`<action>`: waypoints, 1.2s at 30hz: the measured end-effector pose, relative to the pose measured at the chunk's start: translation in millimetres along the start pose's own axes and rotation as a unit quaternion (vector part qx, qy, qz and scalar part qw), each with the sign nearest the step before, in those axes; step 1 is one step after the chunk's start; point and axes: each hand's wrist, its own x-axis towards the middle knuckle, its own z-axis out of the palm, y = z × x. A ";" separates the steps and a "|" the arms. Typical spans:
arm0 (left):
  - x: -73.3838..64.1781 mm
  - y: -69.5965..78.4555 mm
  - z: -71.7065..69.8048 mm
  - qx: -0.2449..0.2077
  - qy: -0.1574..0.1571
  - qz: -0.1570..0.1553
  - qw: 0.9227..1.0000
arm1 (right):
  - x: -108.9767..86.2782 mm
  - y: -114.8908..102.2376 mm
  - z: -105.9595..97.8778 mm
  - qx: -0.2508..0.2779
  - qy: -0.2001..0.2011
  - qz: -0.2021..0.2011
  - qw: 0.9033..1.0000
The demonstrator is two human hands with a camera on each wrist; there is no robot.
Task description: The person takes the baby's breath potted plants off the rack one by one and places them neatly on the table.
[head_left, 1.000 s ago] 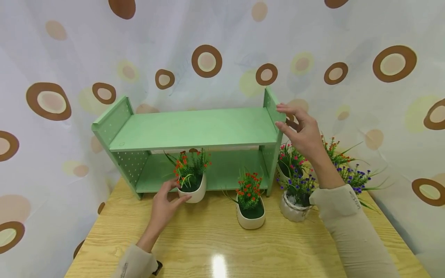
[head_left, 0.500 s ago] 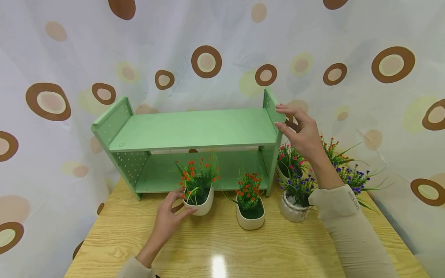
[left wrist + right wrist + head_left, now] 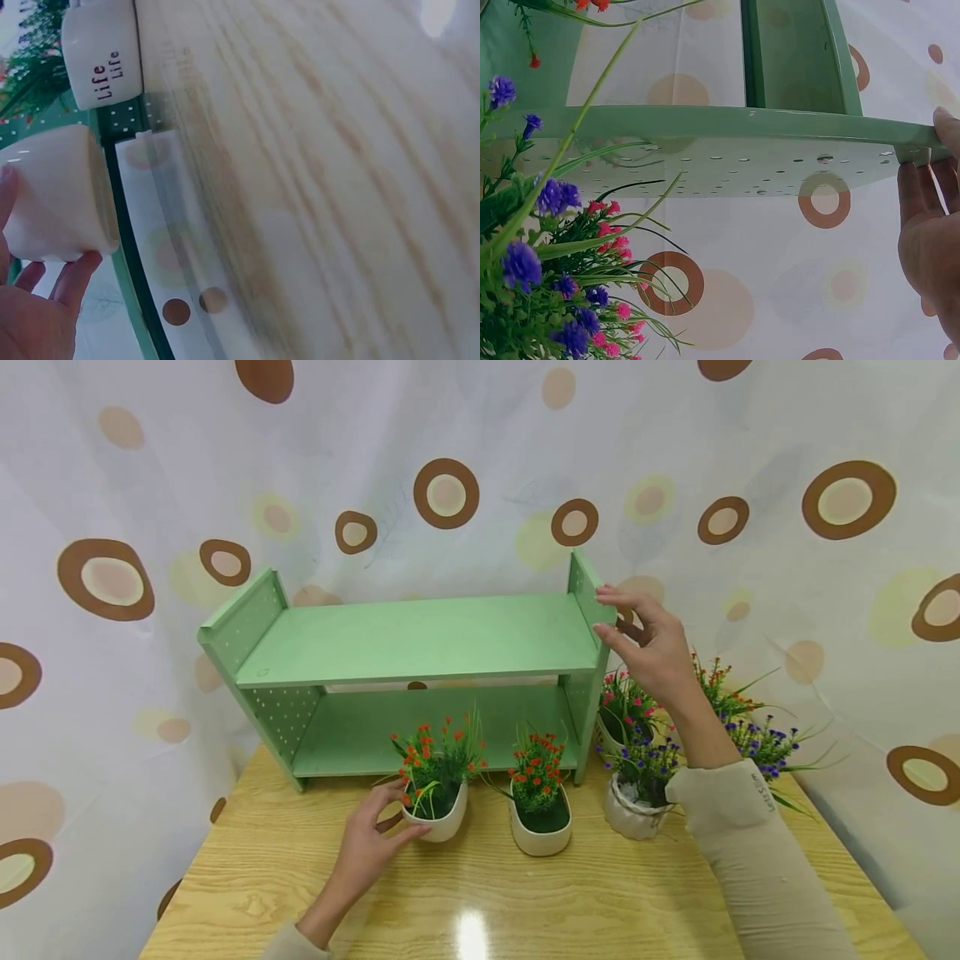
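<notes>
My left hand (image 3: 367,843) grips the side of a white flowerpot (image 3: 444,825) with orange-red artificial flowers, thumb in front and fingers behind. In the left wrist view the pot (image 3: 56,195) looks raised a little off the tabletop, with its base edge showing. The pot is in front of the green two-tier shelf (image 3: 427,639). My right hand (image 3: 656,647) pinches the front edge of the shelf's right side panel, thumb on one face and fingers on the other, as the right wrist view shows at the panel edge (image 3: 780,120).
A similar white pot with red flowers (image 3: 542,839) stands on the wooden table (image 3: 375,918) to the right. Several plants, including a blue-flowered one in a pale pot (image 3: 633,814), crowd beside the shelf's right side. A patterned curtain (image 3: 480,435) hangs behind.
My left hand has brought the orange-red flowerpot forward, away from the lower shelf, and slightly right. My right hand has kept its place on the shelf panel.
</notes>
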 end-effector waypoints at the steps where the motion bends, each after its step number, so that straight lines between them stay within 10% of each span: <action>1: -0.3 -0.5 0.3 -0.001 -0.003 -0.002 1.000 | 0.1 -0.1 0.2 0.001 0.000 -0.001 1.000; 36: 0.2 -12.2 -1.1 0.017 -0.075 -0.068 0.995 | -1.3 2.0 0.0 0.010 0.003 -0.007 1.000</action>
